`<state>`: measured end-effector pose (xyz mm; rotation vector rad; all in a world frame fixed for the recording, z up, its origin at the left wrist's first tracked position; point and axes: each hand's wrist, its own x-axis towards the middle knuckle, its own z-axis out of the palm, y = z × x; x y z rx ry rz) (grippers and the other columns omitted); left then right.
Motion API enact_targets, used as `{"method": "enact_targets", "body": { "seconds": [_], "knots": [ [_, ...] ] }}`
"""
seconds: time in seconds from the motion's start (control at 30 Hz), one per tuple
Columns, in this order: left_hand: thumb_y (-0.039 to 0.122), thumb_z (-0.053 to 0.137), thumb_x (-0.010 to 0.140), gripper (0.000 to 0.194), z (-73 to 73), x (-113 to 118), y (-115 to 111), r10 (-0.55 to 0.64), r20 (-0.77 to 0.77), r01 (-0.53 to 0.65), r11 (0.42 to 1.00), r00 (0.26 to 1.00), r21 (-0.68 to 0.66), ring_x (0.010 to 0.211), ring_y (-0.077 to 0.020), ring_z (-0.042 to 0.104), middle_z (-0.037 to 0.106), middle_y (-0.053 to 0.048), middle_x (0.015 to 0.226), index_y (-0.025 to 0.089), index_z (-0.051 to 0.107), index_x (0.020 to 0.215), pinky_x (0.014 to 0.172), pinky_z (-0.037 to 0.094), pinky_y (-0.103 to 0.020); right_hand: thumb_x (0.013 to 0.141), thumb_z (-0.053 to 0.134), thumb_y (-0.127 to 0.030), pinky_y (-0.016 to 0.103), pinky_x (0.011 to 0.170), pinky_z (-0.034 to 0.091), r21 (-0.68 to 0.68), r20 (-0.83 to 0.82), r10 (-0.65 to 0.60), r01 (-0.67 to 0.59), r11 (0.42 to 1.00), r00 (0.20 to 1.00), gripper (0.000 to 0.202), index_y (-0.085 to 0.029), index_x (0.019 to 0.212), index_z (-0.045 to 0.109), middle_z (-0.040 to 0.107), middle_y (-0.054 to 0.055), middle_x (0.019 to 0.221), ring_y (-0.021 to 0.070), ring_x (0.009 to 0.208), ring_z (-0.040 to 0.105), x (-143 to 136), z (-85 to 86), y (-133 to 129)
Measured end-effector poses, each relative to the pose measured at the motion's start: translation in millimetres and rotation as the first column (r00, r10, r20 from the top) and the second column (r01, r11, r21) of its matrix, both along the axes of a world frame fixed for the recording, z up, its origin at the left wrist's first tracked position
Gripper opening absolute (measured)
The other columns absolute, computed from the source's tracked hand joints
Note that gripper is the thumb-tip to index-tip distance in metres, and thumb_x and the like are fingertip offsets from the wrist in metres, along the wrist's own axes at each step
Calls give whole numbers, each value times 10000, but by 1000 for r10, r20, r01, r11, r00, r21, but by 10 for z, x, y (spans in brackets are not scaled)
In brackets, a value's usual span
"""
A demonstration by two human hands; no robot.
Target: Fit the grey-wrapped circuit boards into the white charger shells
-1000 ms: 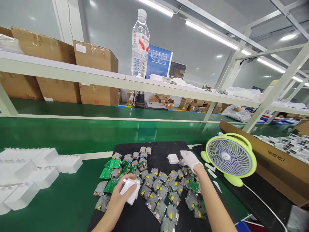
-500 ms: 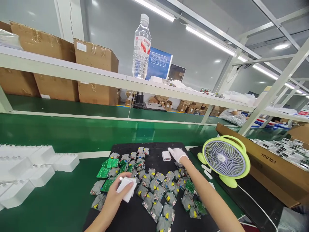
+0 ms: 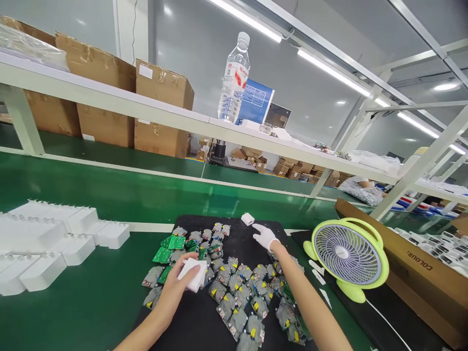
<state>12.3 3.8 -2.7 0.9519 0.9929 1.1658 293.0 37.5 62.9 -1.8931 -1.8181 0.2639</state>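
Observation:
My left hand (image 3: 180,279), bare, is wrapped round white plastic pieces (image 3: 193,274) above the left part of the black mat (image 3: 190,324). My right hand (image 3: 264,237) wears a white glove; its fingers are apart and hold nothing. Just beyond its fingertips a small white box (image 3: 247,219) lies at the mat's far edge, not touched. Between and below the hands lie many grey parts with yellow marks (image 3: 237,321). Green circuit boards (image 3: 163,254) lie on the mat's left side, partly hidden behind my left hand.
White housings (image 3: 76,248) stand in rows at the left. A green fan (image 3: 347,253) stands at the right, beside white slips (image 3: 317,275) and a large carton (image 3: 409,248) of white units. A shelf (image 3: 175,113) with a bottle (image 3: 234,80) crosses above the bench.
The small white box has moved away from me to the mat's far edge, and my right hand is now apart from it. The camera view has turned slightly left and tilted.

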Motion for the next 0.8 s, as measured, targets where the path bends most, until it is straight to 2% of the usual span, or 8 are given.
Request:
{"method": "enact_targets", "body": {
  "seconds": [0.2, 0.33, 0.43, 0.53, 0.63, 0.73, 0.8],
  "knots": [
    [451, 701, 634, 595, 113, 17, -17, 93, 92, -91, 996, 991, -24, 882, -179, 532, 432, -43, 1183, 288, 472, 1158, 649, 470, -232, 889, 507, -318, 379, 826, 493, -97, -37, 235, -238, 966, 971, 292, -164, 1137, 528, 546, 75, 1148, 184, 977, 566, -52, -89, 47],
    [419, 719, 635, 639, 164, 13, -69, 32, 170, -28, 999, 985, -28, 928, -177, 537, 453, -44, 1201, 281, 443, 1195, 713, 466, -228, 884, 517, -318, 393, 834, 489, -194, -46, 356, -358, 914, 933, 302, -156, 1139, 528, 549, 77, 1149, 187, 980, 567, -148, -259, -10],
    [405, 727, 635, 625, 157, 7, -76, -21, 195, 33, 998, 981, -58, 883, -176, 560, 519, -51, 1143, 251, 462, 1180, 711, 465, -237, 880, 523, -316, 413, 870, 468, -250, -44, 411, -409, 878, 910, 299, -157, 1132, 537, 543, 79, 1171, 195, 1018, 553, -251, -393, -15],
    [384, 738, 630, 585, 141, 0, -70, -30, 185, 42, 997, 982, -60, 834, -166, 569, 565, -41, 1071, 231, 501, 1143, 682, 465, -230, 872, 536, -316, 414, 875, 462, -280, -26, 413, -403, 871, 910, 276, -150, 1092, 560, 566, 72, 1129, 191, 1004, 559, -293, -475, 44],
    [354, 745, 634, 545, 132, -5, -71, -28, 202, 42, 997, 979, -69, 801, -154, 580, 598, -22, 1016, 232, 525, 1118, 659, 466, -216, 864, 549, -314, 418, 879, 458, -258, 13, 338, -324, 910, 941, 259, -152, 1064, 573, 576, 69, 1102, 189, 992, 560, -250, -497, 120],
    [307, 720, 680, 547, 126, -9, -76, -60, 316, 97, 990, 947, -101, 842, -156, 603, 623, -18, 1041, 256, 497, 1177, 689, 474, -213, 874, 533, -315, 411, 863, 470, -184, 26, 243, -235, 954, 970, 279, -153, 1101, 551, 558, 76, 1133, 191, 997, 558, -193, -485, 151],
    [277, 673, 732, 581, 126, -13, -78, -103, 446, 179, 975, 889, -133, 907, -179, 619, 634, -39, 1077, 259, 431, 1261, 766, 481, -246, 881, 521, -317, 383, 826, 491, -119, 12, 191, -188, 975, 982, 284, -154, 1113, 541, 558, 72, 1126, 184, 972, 569, -182, -474, 141]
  ]
}}
